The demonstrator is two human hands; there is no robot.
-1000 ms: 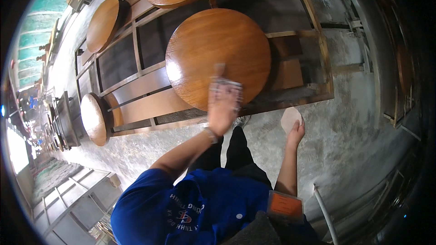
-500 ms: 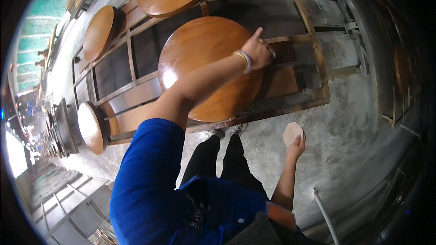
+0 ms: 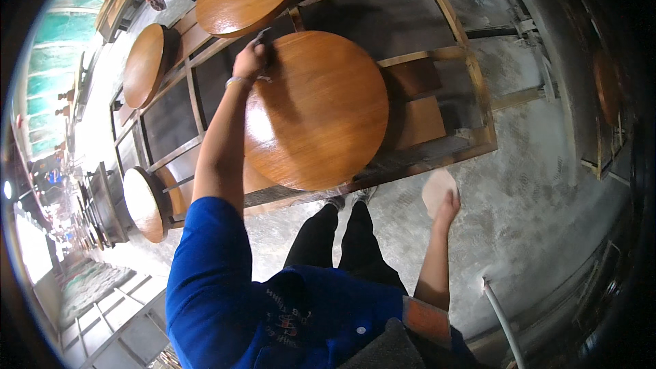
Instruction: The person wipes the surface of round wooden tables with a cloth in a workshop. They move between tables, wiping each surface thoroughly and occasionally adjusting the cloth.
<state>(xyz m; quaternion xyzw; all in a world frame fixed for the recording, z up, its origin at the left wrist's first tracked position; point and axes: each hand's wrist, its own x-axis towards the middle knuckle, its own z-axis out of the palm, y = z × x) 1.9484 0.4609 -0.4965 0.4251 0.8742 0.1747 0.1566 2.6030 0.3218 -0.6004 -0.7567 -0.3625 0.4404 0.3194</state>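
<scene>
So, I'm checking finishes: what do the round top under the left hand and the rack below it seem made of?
The round top looks like wood with a glossy varnish: orange-brown, with a bright glare patch. The rack seems bare, unfinished timber: pale, matte slats. The left hand presses something small and dark at the top's edge.

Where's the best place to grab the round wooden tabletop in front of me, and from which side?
Judging by its pose, take the round wooden tabletop by its thin rim on the near edge, by the feet: that edge overhangs the wooden frame, leaving room for fingers underneath.
</scene>
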